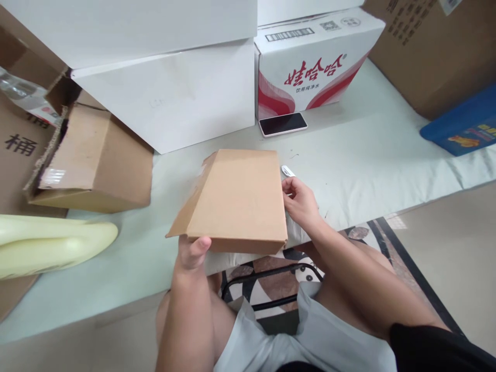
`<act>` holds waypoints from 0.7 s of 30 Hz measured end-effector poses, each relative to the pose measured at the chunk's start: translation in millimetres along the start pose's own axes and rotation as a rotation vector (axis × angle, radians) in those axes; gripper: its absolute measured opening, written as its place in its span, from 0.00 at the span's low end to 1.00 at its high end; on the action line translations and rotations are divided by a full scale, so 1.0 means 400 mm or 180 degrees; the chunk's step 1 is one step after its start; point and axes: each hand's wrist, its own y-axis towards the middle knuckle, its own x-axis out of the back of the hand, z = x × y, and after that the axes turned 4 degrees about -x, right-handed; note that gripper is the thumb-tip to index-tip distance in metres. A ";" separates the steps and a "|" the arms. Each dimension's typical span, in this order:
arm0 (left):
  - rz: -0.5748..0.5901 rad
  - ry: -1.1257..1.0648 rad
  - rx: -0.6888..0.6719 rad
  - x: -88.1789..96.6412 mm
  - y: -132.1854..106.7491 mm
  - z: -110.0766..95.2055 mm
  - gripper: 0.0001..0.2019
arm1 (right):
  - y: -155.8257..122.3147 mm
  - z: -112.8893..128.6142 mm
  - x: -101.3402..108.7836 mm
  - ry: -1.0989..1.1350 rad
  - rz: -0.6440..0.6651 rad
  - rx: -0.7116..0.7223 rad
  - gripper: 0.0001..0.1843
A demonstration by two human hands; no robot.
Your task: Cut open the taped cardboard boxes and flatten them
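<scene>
Item: flat cardboard box (pixel 236 199), plain brown, closed, held level over the near edge of the table (pixel 368 155), centre of view

Left hand (pixel 191 253): at the box's 7 o'clock corner, thumb on top and fingers beneath, clamped on it

Right hand (pixel 300 201): at the 3 o'clock edge, fingers curled against the side; gripping or only steadying, cannot tell

Small white object (pixel 287 170): at 1 o'clock, just beyond the right fingertips, kind unclear

Smartphone (pixel 282 124): at 12 o'clock, face up

Handling note: a firm left pinch and a level box would probably stop tipping while the right hand works that edge
</scene>
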 end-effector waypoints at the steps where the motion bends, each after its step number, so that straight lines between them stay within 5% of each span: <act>1: 0.0006 0.0008 0.0030 0.000 -0.001 0.000 0.37 | 0.000 0.002 0.000 -0.0010 0.0000 -0.0014 0.06; 12: 0.0367 -0.0017 0.0009 -0.041 -0.022 0.012 0.37 | -0.007 0.008 0.007 -0.0125 0.0087 -0.0055 0.06; 21: 0.0379 0.0069 -0.0041 -0.016 -0.022 0.030 0.34 | -0.012 0.018 0.001 -0.0089 0.0066 0.0021 0.05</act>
